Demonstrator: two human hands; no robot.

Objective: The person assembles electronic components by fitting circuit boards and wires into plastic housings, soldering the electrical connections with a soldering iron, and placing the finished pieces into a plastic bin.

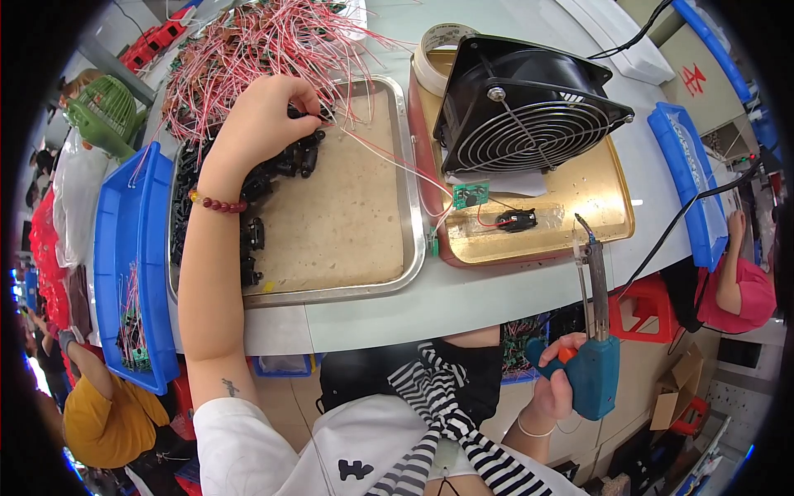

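Note:
My left hand (281, 114) is closed in a pinch over the far left part of a metal tray (407, 190); what its fingertips grip is too small to tell. Small black parts (306, 155) lie along the tray's left side, just under that hand. In my right hand (556, 388) is a teal soldering gun (597, 380) with an orange trigger, its tip pointing up towards a gold-coloured tray (579, 194). On that tray sits a black part (517, 220), joined by wires to a green circuit board (471, 195).
A black fan (529, 107) stands on the gold tray beside a tape roll (438, 58). Red and white wires (248, 58) are heaped at the back left. Blue bins (136, 248) flank the table. Other people (107, 405) sit at both sides.

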